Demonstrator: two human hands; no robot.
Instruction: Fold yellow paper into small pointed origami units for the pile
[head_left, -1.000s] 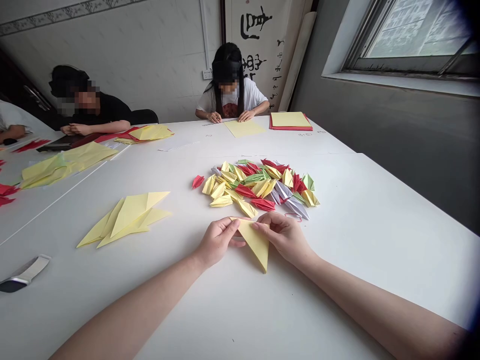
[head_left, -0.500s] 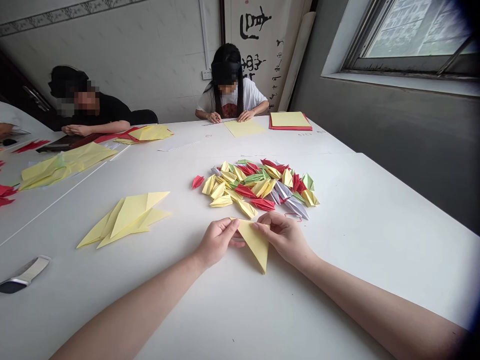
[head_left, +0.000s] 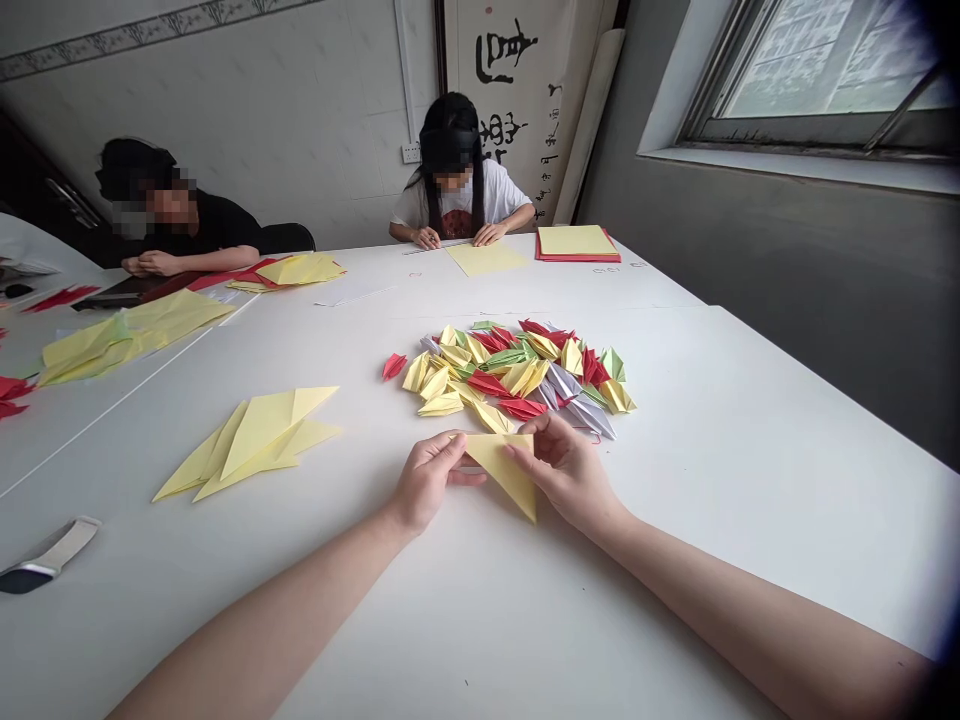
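Observation:
Between my two hands is a folded piece of yellow paper (head_left: 504,466), triangular, with its point hanging down toward me. My left hand (head_left: 431,480) pinches its upper left corner between thumb and fingers. On the right side, my right hand (head_left: 566,470) grips the paper with the thumb on the near face and the fingers behind, partly hidden. Just beyond my hands lies a pile of small folded paper pieces (head_left: 517,375) in yellow, red, green and pale purple. Several larger folded yellow sheets (head_left: 259,435) overlap on the table to the left.
A watch with a pale strap (head_left: 56,555) lies at the left on the white table (head_left: 712,480). Across it, a person in a white shirt (head_left: 454,190) handles yellow paper, near stacked red and yellow sheets (head_left: 576,242). Another person in black (head_left: 180,220) sits at the far left.
The folded yellow paper has turned slightly, and its lower point has risen. My left hand has shifted a little to the left, still holding the corner.

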